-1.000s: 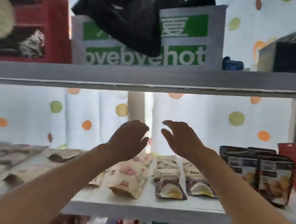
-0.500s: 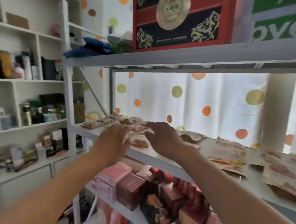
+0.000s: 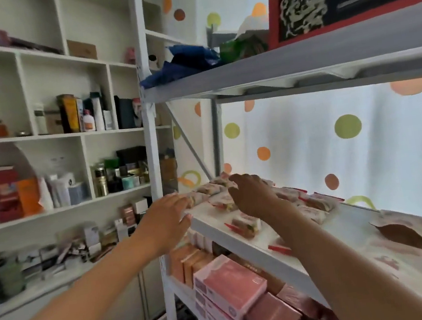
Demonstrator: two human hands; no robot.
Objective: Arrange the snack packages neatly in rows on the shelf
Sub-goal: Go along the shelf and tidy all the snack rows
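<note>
Both hands are reaching to the far left end of the shelf (image 3: 214, 222), where small snack packs (image 3: 219, 201) are lying loosely clustered, not yet in straight rows. The left hand (image 3: 168, 218) is hovering at the shelf's front corner with fingers straight and together, palm down, gripping nothing; its fingertips are sitting just beside the nearest pack, probably so it can act as a stop at the row's end. The right hand (image 3: 252, 194) is arching over the middle of the cluster with fingers spread and slightly bent, also holding nothing, seemingly placed to sweep packs toward the left hand. Whether either hand is actually touching a pack is unclear through the blur. One pack (image 3: 244, 226) is lying apart, nearer the front edge, and larger pouches (image 3: 405, 236) are lying flat further right
</note>
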